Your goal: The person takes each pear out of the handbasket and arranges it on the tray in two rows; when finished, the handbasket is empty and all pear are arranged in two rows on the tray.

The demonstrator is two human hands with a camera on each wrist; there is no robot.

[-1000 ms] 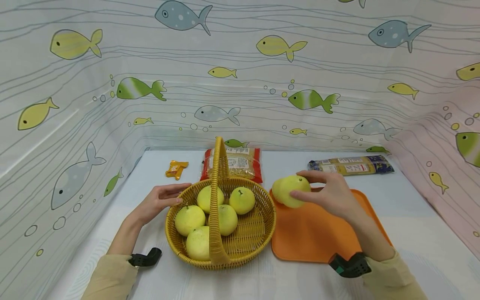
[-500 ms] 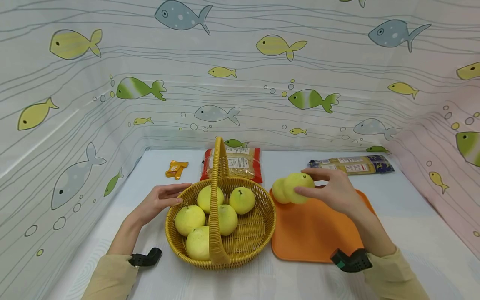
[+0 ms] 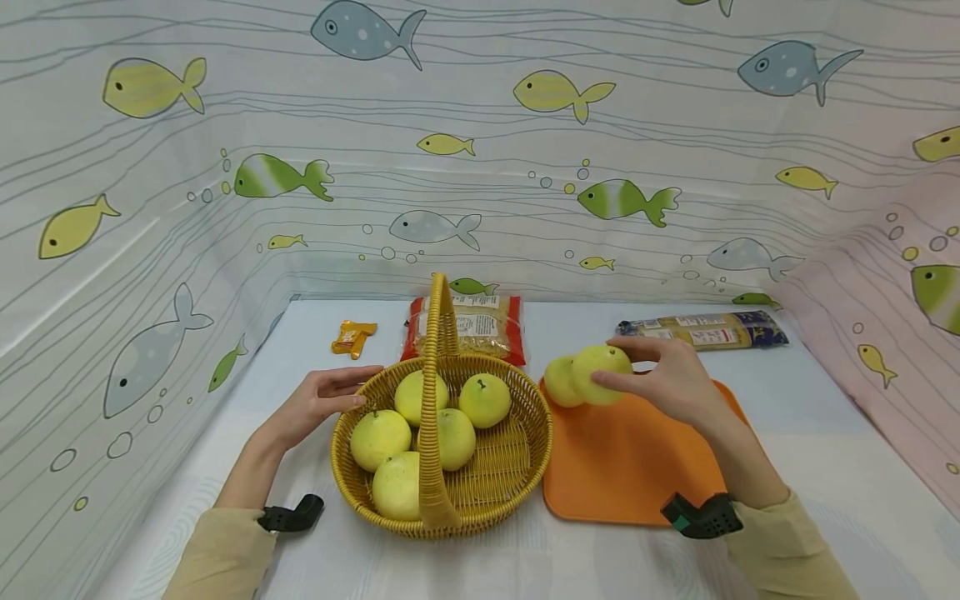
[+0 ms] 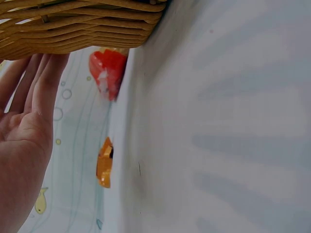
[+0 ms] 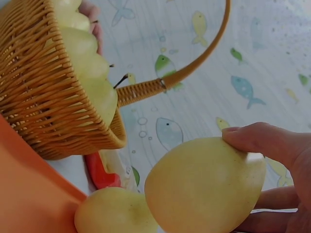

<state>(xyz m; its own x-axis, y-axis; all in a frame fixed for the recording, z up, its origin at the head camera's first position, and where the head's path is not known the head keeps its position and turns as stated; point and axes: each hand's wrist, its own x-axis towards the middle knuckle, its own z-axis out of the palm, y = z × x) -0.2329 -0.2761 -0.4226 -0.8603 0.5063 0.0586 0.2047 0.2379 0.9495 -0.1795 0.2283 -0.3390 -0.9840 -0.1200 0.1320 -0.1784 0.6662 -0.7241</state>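
Over the orange tray (image 3: pixel 637 467), right hand (image 3: pixel 667 383) grasps a pear (image 3: pixel 600 373) beside another pear (image 3: pixel 561 382); left hand (image 3: pixel 315 404), fingers relaxed, steadies the wicker basket (image 3: pixel 517 467).

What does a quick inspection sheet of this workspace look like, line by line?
Surface: pale table, bearing an orange tray and a wicker basket.
Job's things: one pear held over the tray's far corner; a second pear sits on the tray beside it; five pears in the basket.
Clutter: red packet, dark long packet, small orange wrapper.
Hands: right hand grips the pear; left hand rests flat against the basket's rim.
Cables: nothing seen.
Surroundings: fish-print curtain on three sides.
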